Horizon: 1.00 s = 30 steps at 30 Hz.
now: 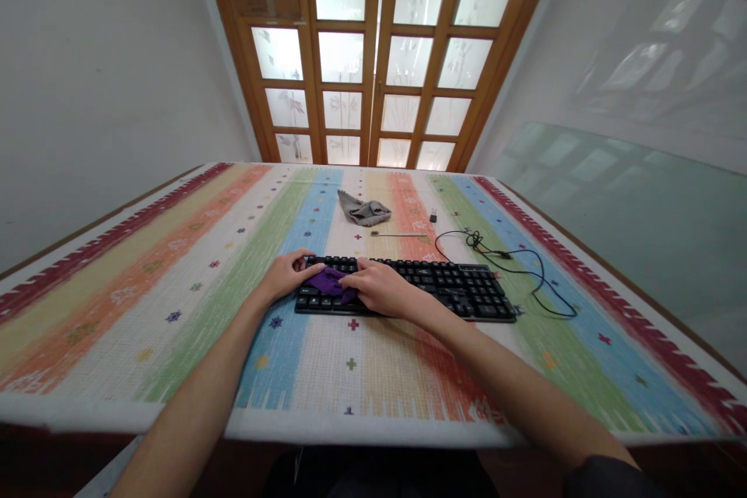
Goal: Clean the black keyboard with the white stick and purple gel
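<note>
A black keyboard (467, 289) lies flat on the table, with a purple cloth (327, 281) spread over its left-hand keys. My right hand (378, 285) presses on the cloth, its fingers bent and closed on the right part of it. At the keyboard's far left corner, my left hand (285, 275) curls its fingers around the edge. Its thumb reaches along the keys to the cloth's near-left side and seems to touch it. The undersides of the fingers on both hands are hidden.
Behind the keyboard lie a crumpled grey cloth (365, 210), a thin brush-like stick (399, 233) and a small black piece (433, 216). The keyboard's black cable (540, 272) loops to the right. A striped tablecloth (192, 303) covers the table.
</note>
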### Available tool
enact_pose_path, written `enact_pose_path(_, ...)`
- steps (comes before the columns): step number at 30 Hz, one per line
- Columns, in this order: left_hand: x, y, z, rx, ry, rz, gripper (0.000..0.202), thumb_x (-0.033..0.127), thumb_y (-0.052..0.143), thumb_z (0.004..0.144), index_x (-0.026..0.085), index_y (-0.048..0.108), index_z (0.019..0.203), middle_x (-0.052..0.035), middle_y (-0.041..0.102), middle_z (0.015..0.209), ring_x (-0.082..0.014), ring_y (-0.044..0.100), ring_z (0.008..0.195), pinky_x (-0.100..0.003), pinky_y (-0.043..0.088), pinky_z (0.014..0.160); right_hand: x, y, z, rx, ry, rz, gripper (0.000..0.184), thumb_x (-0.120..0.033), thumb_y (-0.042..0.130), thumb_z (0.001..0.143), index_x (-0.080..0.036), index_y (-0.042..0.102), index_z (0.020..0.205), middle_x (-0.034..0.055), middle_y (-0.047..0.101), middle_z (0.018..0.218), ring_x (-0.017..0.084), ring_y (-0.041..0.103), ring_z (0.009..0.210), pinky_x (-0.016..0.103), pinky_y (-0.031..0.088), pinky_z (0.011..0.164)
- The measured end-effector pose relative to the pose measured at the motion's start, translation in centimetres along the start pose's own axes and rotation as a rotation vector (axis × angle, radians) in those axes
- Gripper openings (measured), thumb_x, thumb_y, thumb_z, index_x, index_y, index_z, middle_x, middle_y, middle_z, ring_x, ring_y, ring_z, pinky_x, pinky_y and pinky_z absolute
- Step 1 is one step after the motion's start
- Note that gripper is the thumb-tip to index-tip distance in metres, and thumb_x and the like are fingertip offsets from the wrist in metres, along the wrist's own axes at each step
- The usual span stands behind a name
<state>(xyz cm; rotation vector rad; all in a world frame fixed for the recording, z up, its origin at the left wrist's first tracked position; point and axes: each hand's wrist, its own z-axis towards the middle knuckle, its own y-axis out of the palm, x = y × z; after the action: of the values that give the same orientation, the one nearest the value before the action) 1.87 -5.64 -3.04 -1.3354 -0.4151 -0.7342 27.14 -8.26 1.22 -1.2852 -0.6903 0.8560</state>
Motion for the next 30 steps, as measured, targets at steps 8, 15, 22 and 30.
enact_pose_path(8,0.1,0.0,-0.1,0.000,-0.009,-0.021,0.064,0.073,0.059,0.073,0.018,0.072,0.103,0.0021,0.056,0.063,-0.0172,0.054,0.061,-0.030,0.042,0.062,-0.2,0.9,2.0,0.045,-0.035,-0.029,0.038,-0.008,0.051,0.092,-0.017,0.067,0.125,0.0126,0.065,0.099,0.022,0.053,0.092,0.032,0.045,0.080)
enact_pose_path(15,-0.1,0.0,0.0,-0.012,0.010,-0.009,0.062,0.071,0.056,0.077,0.018,0.071,0.103,0.0012,0.058,0.065,-0.0172,0.054,0.061,-0.030,0.042,0.063,-0.3,1.4,2.1,-0.038,-0.001,-0.088,0.039,-0.013,0.048,0.097,-0.021,0.064,0.131,0.0139,0.061,0.102,0.023,0.055,0.094,0.033,0.046,0.078)
enact_pose_path(22,0.2,-0.2,0.1,-0.025,0.035,0.006,0.055,0.065,0.050,0.083,0.018,0.072,0.101,0.0003,0.060,0.065,-0.0173,0.054,0.063,-0.029,0.043,0.066,-0.5,0.1,0.8,-0.108,0.030,-0.103,0.040,-0.016,0.047,0.098,-0.023,0.063,0.134,0.0145,0.060,0.105,0.023,0.056,0.096,0.033,0.046,0.078)
enact_pose_path(30,0.2,-0.2,0.0,-0.023,0.031,0.000,0.057,0.066,0.050,0.082,0.017,0.072,0.101,-0.0001,0.060,0.066,-0.0177,0.055,0.063,-0.030,0.043,0.065,0.0,-0.7,-1.1,-0.181,0.103,-0.112,0.042,-0.016,0.046,0.098,-0.026,0.061,0.136,0.0133,0.060,0.105,0.023,0.056,0.099,0.029,0.044,0.072)
